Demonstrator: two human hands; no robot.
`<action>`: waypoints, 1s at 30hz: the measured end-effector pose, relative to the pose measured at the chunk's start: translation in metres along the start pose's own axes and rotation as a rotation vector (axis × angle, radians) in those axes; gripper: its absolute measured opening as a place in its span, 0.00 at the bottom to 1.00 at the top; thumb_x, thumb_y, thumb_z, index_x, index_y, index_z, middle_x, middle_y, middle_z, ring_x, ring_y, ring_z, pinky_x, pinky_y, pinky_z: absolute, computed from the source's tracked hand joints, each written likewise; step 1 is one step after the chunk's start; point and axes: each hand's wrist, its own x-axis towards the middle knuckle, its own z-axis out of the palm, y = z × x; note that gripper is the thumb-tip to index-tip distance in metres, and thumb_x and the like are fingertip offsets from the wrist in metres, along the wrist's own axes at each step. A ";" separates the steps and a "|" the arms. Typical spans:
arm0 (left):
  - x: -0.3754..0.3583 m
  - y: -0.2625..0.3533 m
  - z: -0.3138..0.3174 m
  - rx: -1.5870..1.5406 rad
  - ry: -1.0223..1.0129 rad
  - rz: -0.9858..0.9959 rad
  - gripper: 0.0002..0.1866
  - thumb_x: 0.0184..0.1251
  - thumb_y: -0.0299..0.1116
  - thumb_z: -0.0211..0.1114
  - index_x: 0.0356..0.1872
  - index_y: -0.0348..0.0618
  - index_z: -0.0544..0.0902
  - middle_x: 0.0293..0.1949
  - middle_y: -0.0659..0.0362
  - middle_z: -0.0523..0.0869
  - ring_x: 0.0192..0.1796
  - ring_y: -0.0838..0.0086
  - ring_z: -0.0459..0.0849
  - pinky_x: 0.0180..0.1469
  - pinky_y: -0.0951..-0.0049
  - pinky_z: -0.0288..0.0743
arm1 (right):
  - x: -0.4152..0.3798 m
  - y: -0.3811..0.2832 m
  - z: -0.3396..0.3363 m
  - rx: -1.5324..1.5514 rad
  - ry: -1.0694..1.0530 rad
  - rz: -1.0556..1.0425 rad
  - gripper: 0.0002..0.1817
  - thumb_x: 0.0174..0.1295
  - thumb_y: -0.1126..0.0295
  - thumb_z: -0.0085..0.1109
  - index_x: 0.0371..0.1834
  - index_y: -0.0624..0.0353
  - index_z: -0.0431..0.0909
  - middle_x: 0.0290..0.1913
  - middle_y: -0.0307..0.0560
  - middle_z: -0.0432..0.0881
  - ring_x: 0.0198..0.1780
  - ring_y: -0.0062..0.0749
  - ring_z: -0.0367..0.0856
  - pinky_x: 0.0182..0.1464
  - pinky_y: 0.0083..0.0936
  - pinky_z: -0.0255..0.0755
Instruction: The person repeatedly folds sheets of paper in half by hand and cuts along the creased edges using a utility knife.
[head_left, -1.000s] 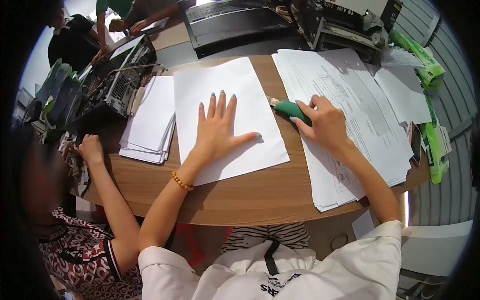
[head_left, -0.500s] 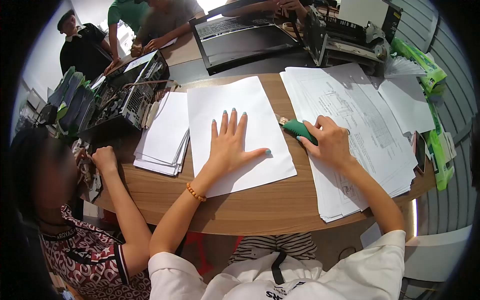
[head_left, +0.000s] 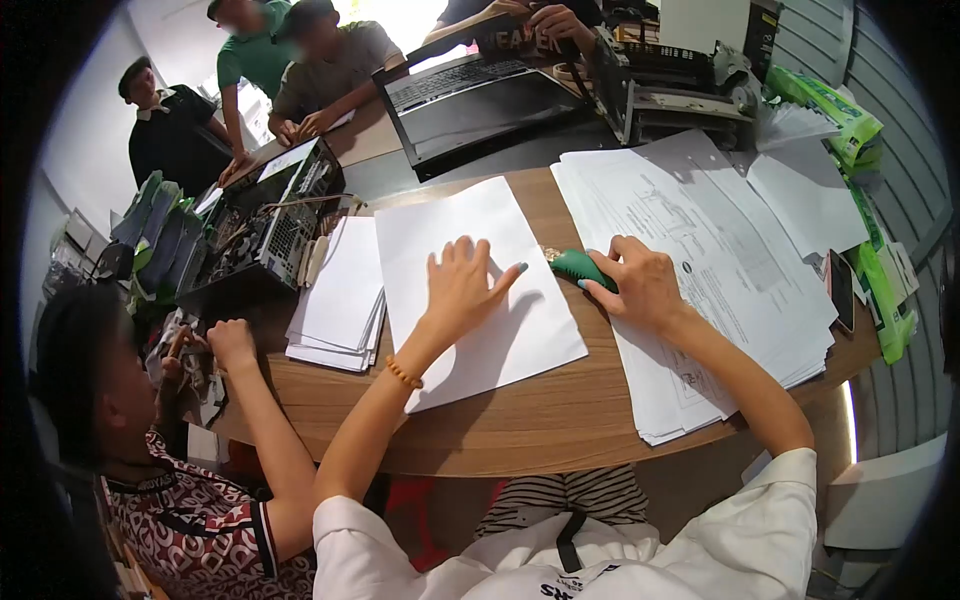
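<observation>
My left hand point(head_left: 460, 285) is over a white sheet of paper point(head_left: 420, 235), with its thumb held out and its fingers bent slightly down. A shadow falls on the sheet beside it. My right hand point(head_left: 645, 283) grips a curved green object point(head_left: 580, 267) with a light, metallic-looking end pointing left. It holds this at the left edge of a thick stack of printed papers point(head_left: 740, 330). The exact kind of the green object does not show.
A smaller stack of white paper point(head_left: 335, 310) lies left of the sheet, in front of an opened computer case point(head_left: 285, 235). A laptop point(head_left: 480, 100) stands at the back. One person point(head_left: 190, 510) sits close on my left; others are across the table point(head_left: 500, 445). A phone point(head_left: 841, 290) lies at right.
My left hand has gone from flat and spread on the sheet to bent fingers, with its thumb raised. My right hand still holds the green object. The whole view has shifted slightly.
</observation>
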 end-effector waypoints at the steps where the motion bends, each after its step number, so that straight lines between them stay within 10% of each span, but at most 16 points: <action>1: 0.007 -0.006 0.020 0.017 0.211 0.058 0.29 0.64 0.55 0.52 0.49 0.36 0.69 0.66 0.36 0.57 0.69 0.50 0.57 0.66 0.43 0.46 | 0.001 -0.002 0.001 -0.005 0.024 -0.013 0.17 0.49 0.61 0.64 0.40 0.58 0.81 0.28 0.45 0.74 0.29 0.31 0.75 0.27 0.26 0.71; 11: 0.015 -0.016 0.049 0.128 0.294 0.131 0.31 0.68 0.54 0.41 0.70 0.57 0.55 0.70 0.48 0.55 0.73 0.55 0.49 0.69 0.46 0.39 | -0.005 0.001 0.000 0.025 0.060 0.005 0.14 0.50 0.61 0.64 0.33 0.60 0.78 0.25 0.45 0.71 0.30 0.33 0.75 0.27 0.28 0.69; 30: 0.016 -0.016 0.051 0.085 0.343 0.157 0.31 0.66 0.54 0.44 0.68 0.53 0.60 0.68 0.46 0.58 0.72 0.54 0.52 0.69 0.44 0.39 | 0.056 0.021 0.039 -0.097 0.050 0.016 0.16 0.50 0.60 0.64 0.40 0.55 0.82 0.28 0.46 0.74 0.31 0.34 0.77 0.31 0.30 0.71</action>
